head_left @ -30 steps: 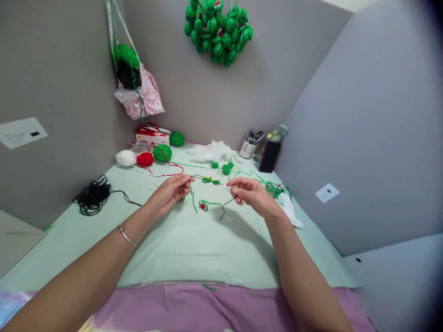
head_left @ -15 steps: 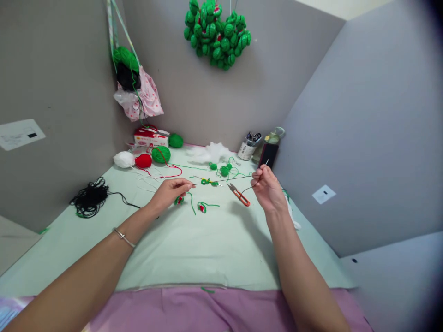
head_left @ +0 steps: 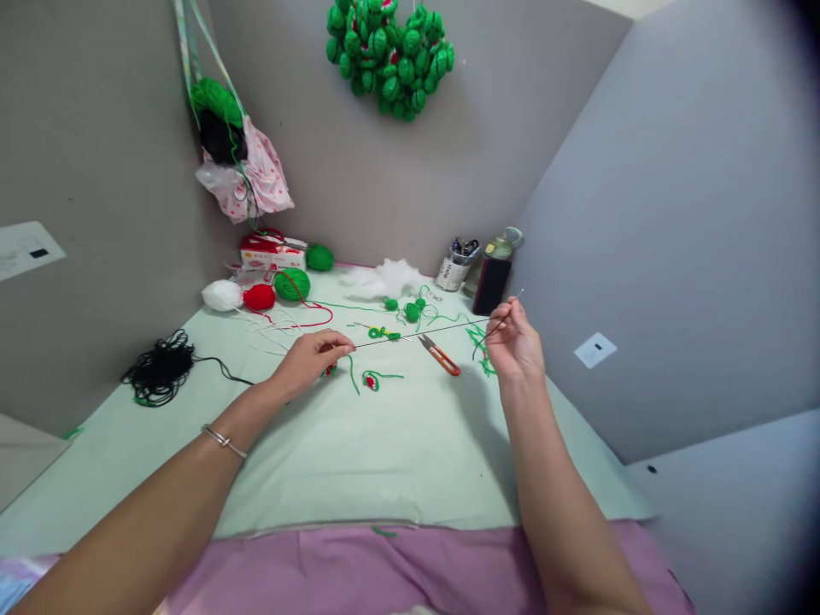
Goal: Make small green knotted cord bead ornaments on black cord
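Observation:
A taut strand of black yarn stretches between my two hands above the table. My left hand pinches its left end. Just under those fingers shows a small green-and-red crocheted piece, partly covered; whether it is held or lies on the table I cannot tell. My right hand is raised higher, closed on a thin needle whose tip sticks up past the fingers, and a loose black tail hangs from it. Between the hands lie orange-handled thread snips and a second crocheted piece with a green tail.
Behind are green crochet pieces with a hook, white stuffing, yarn balls, a box, a pen cup and a dark phone. Black yarn is heaped at left. A green cluster hangs above.
My right hand has moved right and slightly outward, so the black strand between my hands is longer. My left hand keeps its pinch near the same spot. The view has shifted slightly.

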The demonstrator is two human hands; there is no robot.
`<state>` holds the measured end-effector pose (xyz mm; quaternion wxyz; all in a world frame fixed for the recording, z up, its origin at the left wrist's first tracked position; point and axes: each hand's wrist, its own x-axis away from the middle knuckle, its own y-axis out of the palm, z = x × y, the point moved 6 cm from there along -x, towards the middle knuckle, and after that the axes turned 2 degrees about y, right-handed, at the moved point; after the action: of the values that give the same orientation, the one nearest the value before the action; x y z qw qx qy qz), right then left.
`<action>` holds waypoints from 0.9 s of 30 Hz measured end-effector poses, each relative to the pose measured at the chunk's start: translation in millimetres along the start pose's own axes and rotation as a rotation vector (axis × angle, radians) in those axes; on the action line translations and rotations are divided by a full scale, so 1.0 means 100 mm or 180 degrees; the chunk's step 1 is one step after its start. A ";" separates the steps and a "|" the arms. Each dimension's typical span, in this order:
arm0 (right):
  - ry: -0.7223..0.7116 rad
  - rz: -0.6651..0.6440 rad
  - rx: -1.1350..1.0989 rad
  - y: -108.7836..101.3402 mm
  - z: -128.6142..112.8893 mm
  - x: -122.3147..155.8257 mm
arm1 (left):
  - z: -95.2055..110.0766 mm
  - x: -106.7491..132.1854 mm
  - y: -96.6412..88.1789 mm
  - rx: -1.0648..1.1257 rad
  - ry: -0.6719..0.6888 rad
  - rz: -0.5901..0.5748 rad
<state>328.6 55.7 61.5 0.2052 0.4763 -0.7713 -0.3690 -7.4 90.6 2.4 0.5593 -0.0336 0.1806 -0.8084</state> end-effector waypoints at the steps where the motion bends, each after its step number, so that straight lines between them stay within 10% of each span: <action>1: -0.0011 0.0050 -0.0010 -0.03 -0.03 -0.01 | 0.02 0.01 0.00 0.0007 0.0023 -0.0023; 7: -0.0761 0.0309 0.0570 -0.12 -0.24 -0.01 | 0.25 0.18 0.32 0.0271 0.0140 -0.1446; 15: -0.0676 -0.0300 0.1422 0.18 0.08 0.17 | 0.09 0.22 0.57 -0.1384 0.1260 -0.0827; 27: 0.0119 -0.1601 0.2828 0.50 0.85 0.71 | 0.05 0.18 0.60 -0.1792 0.1489 -0.0749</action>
<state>209.8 38.6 42.7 -0.0986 0.6950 -0.7114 -0.0349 40.1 54.3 -15.6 0.3752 -0.0211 0.5132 -0.7716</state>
